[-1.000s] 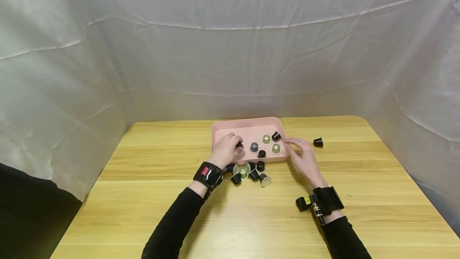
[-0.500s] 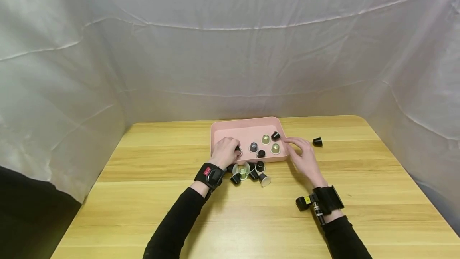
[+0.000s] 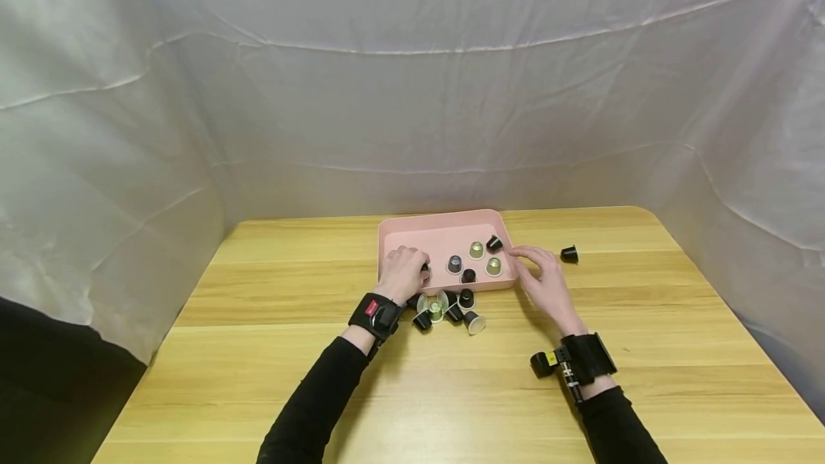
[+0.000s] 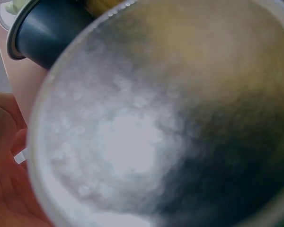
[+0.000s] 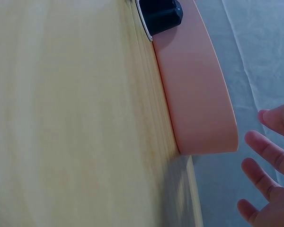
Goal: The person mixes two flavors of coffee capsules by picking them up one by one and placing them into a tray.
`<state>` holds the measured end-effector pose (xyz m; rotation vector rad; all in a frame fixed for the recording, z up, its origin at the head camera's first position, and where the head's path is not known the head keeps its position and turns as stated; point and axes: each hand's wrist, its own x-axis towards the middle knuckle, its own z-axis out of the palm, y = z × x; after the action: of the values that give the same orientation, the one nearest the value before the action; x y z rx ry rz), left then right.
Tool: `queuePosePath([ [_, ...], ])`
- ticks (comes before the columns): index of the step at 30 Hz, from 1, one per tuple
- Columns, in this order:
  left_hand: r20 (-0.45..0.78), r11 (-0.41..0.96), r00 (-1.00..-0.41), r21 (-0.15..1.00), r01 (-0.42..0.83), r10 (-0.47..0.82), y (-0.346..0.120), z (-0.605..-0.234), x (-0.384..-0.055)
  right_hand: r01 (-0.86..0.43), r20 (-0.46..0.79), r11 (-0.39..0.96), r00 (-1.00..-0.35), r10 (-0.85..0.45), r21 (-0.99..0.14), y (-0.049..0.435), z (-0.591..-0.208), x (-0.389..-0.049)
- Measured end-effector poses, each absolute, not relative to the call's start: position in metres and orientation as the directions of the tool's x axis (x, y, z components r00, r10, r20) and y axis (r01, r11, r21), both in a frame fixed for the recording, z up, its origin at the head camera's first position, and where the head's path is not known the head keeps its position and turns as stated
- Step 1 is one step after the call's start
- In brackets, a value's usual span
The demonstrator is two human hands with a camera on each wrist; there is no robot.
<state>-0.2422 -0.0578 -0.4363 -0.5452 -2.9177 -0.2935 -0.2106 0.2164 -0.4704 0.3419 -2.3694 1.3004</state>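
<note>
My left hand (image 3: 402, 272) reaches over the near-left part of the pink tray (image 3: 445, 223), fingers curled on a black coffee capsule (image 3: 425, 268) with a pale rim. Most of that capsule is hidden by the hand. In the left wrist view, the large foil lid of another capsule (image 4: 132, 132) covers most of the picture, with part of the left hand (image 4: 7, 161) at the edge. My right hand (image 3: 544, 281) has its fingers spread loosely, fingertips right at the tray's right rim; the right wrist view shows those fingers (image 5: 260, 177) holding nothing.
Inside the tray stand a dark blue capsule (image 3: 455, 264), two gold-green ones (image 3: 476, 250) and black ones (image 3: 469, 276). Several capsules (image 3: 454, 312) lie piled before the tray's front wall. One black capsule (image 3: 570, 255) lies apart to the right. Pale curtains (image 3: 412, 106) surround the wooden table.
My left hand has shifted slightly toward me and left inside the tray, with the black capsule lower in its fingers. My right hand has stayed at the rim.
</note>
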Motion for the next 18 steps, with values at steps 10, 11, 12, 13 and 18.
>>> queuePosePath([
  [10, 0.163, 0.925, -0.934, 0.162, 0.343, 0.318, -0.0578, -0.4365, -0.2409, -0.409, 0.476, 0.529, -0.880, -0.011, -0.743, 0.2158, -0.4710, -0.2101],
  [11, 0.165, 0.925, -0.934, 0.163, 0.343, 0.318, -0.0580, -0.4366, -0.2407, -0.406, 0.473, 0.530, -0.881, -0.010, -0.745, 0.2157, -0.4708, -0.2101],
  [12, 0.165, 0.924, -0.934, 0.166, 0.344, 0.318, -0.0582, -0.4369, -0.2405, -0.403, 0.470, 0.530, -0.883, -0.009, -0.746, 0.2154, -0.4703, -0.2097],
  [13, 0.170, 0.923, -0.933, 0.169, 0.345, 0.318, -0.0585, -0.4372, -0.2403, -0.400, 0.468, 0.532, -0.884, -0.010, -0.746, 0.2152, -0.4704, -0.2097],
  [18, 0.195, 0.915, -0.930, 0.204, 0.349, 0.311, -0.0617, -0.4383, -0.2375, -0.406, 0.468, 0.534, -0.884, -0.022, -0.742, 0.2141, -0.4695, -0.2115],
])
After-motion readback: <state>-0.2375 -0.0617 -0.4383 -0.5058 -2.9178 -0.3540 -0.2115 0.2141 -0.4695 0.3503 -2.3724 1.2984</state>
